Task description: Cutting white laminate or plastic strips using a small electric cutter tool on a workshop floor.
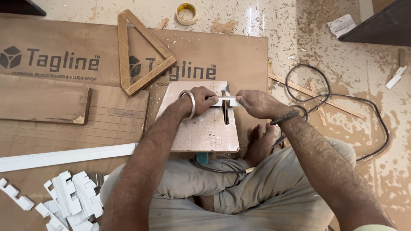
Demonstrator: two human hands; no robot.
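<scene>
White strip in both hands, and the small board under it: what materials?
White strip, pinched by left hand and right hand: looks like smooth white plastic or laminate; can't tell which. Small board: probably plywood, matte tan face, dusty, with a dark slot. Triangular frame: bare wood battens.

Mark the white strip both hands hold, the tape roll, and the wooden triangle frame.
white strip point(226, 101): head view, middle of the strip between the hands.
tape roll point(186, 19): head view, near outer rim.
wooden triangle frame point(123, 51): head view, left side bar.
</scene>
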